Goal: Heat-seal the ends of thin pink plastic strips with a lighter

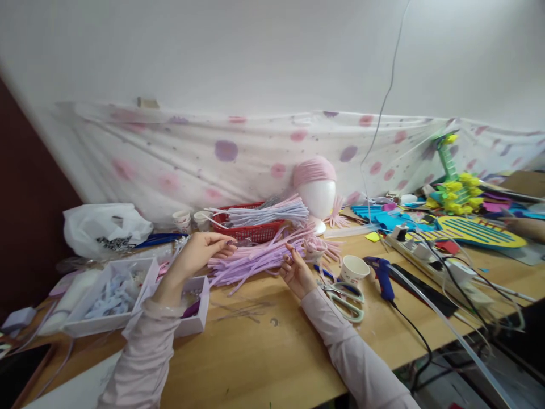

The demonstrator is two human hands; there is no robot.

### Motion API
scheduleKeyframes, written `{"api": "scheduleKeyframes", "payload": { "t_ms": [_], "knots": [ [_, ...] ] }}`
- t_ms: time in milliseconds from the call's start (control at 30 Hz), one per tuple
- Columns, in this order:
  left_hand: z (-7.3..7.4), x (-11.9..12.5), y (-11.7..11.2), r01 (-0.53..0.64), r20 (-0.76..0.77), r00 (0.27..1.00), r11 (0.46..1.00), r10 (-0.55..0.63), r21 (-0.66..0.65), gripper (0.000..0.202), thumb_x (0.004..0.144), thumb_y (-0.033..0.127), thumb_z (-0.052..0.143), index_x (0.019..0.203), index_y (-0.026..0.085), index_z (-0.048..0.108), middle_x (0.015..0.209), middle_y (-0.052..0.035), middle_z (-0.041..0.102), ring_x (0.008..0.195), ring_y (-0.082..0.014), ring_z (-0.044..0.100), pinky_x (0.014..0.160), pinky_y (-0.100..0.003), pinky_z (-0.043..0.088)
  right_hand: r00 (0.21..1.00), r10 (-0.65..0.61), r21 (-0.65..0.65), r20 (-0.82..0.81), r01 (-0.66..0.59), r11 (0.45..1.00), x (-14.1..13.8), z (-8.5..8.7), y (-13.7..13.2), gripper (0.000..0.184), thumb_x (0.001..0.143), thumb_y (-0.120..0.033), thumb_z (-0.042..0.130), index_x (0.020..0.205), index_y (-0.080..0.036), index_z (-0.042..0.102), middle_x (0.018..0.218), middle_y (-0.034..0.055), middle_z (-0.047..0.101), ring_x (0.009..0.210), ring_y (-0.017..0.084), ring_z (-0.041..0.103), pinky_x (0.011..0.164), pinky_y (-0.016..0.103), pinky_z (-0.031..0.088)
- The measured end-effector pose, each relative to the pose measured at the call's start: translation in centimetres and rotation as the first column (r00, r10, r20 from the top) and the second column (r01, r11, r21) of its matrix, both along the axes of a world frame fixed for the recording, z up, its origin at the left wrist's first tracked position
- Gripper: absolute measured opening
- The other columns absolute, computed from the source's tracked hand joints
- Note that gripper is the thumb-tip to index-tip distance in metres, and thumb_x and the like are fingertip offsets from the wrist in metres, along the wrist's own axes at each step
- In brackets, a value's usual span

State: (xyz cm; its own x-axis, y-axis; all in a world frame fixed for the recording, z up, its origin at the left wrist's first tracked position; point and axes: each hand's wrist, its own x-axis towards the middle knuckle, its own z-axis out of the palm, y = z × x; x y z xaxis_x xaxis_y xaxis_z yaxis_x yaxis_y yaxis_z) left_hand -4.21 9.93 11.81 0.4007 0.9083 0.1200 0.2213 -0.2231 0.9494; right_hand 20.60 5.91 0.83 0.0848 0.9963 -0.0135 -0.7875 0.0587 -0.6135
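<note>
My left hand (203, 251) is raised over the white boxes, its fingertips pinched together. Whatever it may hold is too small to make out. My right hand (297, 275) is lifted to the right of it, fingers curled and thumb against them; anything in that pinch is also too small to name. Behind and between both hands lies a pile of pink and purple pipe cleaners (249, 266). A few thin wire-like stems (244, 311) lie on the table below. Green-handled scissors (347, 301) rest beside my right wrist.
A red basket (255, 233) holds more pipe cleaners. Behind it stands a white foam head (319, 196) in a pink wrap. White boxes (142, 284) sit left. A paper cup (355, 269), blue glue gun (383, 278) and corded power strip (419, 255) are right. Another person's hand (528, 228) shows far right.
</note>
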Motion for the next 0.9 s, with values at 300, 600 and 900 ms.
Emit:
{"api": "scheduleKeyframes", "payload": {
  "t_ms": [300, 600, 900],
  "knots": [
    [-1.7, 4.2, -0.3, -0.095, 0.386, 0.918, 0.995, 0.094, -0.015, 0.048, 0.067, 0.047, 0.069, 0.098, 0.015, 0.051, 0.062, 0.0023, 0.065, 0.058, -0.0134, 0.064, 0.062, -0.028, 0.053, 0.995, 0.094, 0.027, 0.041, -0.095, 0.995, -0.4, 0.0, -0.4, 0.030, 0.071, -0.033, 0.074, 0.095, -0.026, 0.058, 0.059, -0.0084, 0.047, 0.043, 0.005, 0.035, 0.042, 0.017, 0.031],
    [-4.0, 6.7, -1.0, -0.079, 0.341, 0.939, 0.989, 0.032, 0.126, 0.033, 0.078, 0.046, 0.059, 0.089, 0.015, 0.064, 0.055, 0.0054, 0.048, 0.043, -0.0047, 0.039, 0.040, -0.018, 0.029, 0.938, 0.282, 0.091, 0.204, -0.305, 0.948, -1.4, -0.5, -1.2, 0.028, 0.068, -0.035, 0.075, 0.088, -0.020, 0.063, 0.057, -0.0058, 0.045, 0.047, 0.006, 0.037, 0.045, 0.018, 0.031],
    [-6.7, 9.4, -1.6, -0.029, 0.353, 0.934, 0.974, -0.054, 0.226, 0.027, 0.084, 0.041, 0.053, 0.086, 0.016, 0.063, 0.088, -0.0066, 0.069, 0.083, -0.0174, 0.064, 0.080, -0.031, 0.050, 0.906, 0.321, 0.062, 0.277, -0.350, 0.935, -1.8, -0.6, -1.2, 0.033, 0.064, -0.039, 0.078, 0.084, -0.017, 0.065, 0.054, -0.0059, 0.047, 0.043, 0.005, 0.036, 0.046, 0.019, 0.033]
  ]
}}
